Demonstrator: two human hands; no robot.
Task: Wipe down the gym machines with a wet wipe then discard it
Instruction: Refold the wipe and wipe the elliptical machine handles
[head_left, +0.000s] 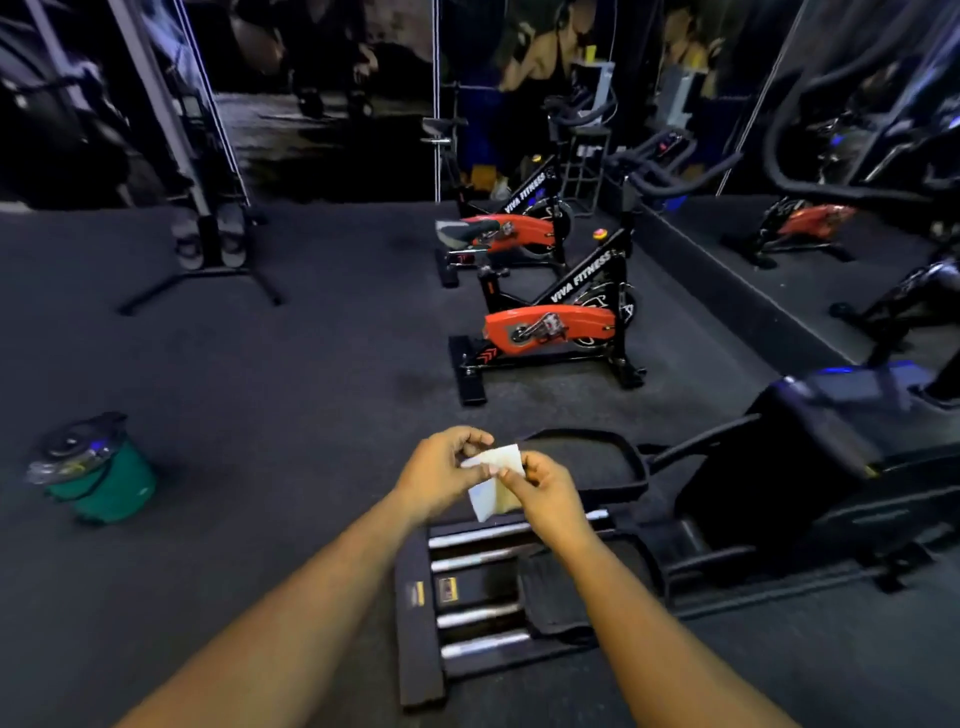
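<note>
Above the elliptical (675, 519), you are pinching the wet wipe (493, 480) with left hand (441, 470) and right hand (545, 491), seemingly unfolding it; wiping and binning (98, 478) are likely both still waiting.

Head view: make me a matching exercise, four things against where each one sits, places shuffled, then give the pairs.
Things:
1. wet wipe
2. green bin
3. nearer spin bike
4. elliptical machine

Places:
A. on the floor at the far left
B. mid-floor, in front of a second bike like it
C. pinched between the left hand and the right hand
D. low on the right, under and beyond the hands

Pairs: 1-C, 2-A, 3-B, 4-D
</note>
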